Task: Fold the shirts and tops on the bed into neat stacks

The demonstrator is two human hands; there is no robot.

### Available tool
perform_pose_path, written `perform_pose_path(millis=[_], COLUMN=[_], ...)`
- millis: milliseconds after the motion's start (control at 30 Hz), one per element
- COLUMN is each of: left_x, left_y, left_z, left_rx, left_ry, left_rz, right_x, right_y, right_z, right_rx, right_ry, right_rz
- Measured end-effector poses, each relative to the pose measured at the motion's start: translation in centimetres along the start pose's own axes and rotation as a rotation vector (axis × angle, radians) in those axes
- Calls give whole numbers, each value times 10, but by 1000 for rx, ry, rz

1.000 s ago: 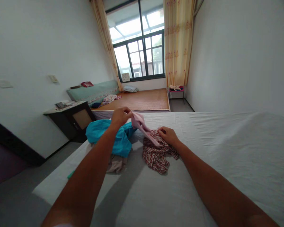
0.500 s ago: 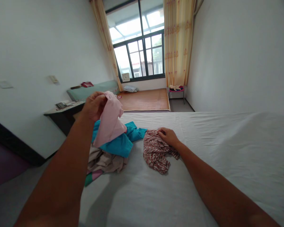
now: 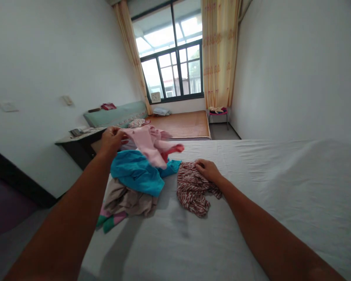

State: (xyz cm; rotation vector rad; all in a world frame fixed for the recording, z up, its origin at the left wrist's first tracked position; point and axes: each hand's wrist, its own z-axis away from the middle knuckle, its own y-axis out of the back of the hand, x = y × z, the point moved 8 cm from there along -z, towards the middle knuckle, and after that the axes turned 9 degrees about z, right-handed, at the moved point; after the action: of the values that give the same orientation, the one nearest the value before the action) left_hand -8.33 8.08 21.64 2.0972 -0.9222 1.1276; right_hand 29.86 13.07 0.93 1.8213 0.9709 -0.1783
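Your left hand (image 3: 112,141) pinches the pink garment (image 3: 148,144) at one end; long axis points to 4 o'clock, above the turquoise cloth (image 3: 136,171). Your right hand (image 3: 210,171), farther off, touches the zebra-striped garment (image 3: 190,190); can't tell if pinching.

Beyond and to the right of the fingers of the right hand (image 3: 209,171), the white sheet (image 3: 260,164) leaves a wide passage, while directly right of the fingers of the left hand (image 3: 111,141) the raised pink garment (image 3: 148,143) bars the way, with the blue garment (image 3: 136,171) heaped below it.
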Motion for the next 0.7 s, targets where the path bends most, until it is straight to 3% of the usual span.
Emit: perform_pose_path(millis=[100,200,267,300,400,500,533,567,633,700], left_x=[-20,-23,-10,-5,-5,-20,-29,-35,-47,-55], left_y=[26,19,-7,-29,-115,-181,-196,-205,-212,-209], left_z=[-7,7,35,56,136,217,239,253,261,252], left_rx=[-2,-99,-110,-172,-577,-903,-1014,-1045,-1020,-950], left_ry=[-29,-150,-327,-408,-510,-497,-480,-473,-448,-407], left_rz=[-417,-830,-860,-816,-636,-648,-662,-692,-745,-787], right_x=[4,17,29,34,42,43,42,42,50,67], right_y=[8,22,27,26,17,17,21,28,46,60], right_z=[-3,-5,-4,-3,1,2,1,-1,-2,2], right_rx=[48,143,154,128,-8,-34,5,71,260,465], right_ry=[-46,-146,-215,-233,-227,-196,-186,-185,-236,-346], right_rz=[-32,-34,14,48,133,107,64,9,-114,-245])
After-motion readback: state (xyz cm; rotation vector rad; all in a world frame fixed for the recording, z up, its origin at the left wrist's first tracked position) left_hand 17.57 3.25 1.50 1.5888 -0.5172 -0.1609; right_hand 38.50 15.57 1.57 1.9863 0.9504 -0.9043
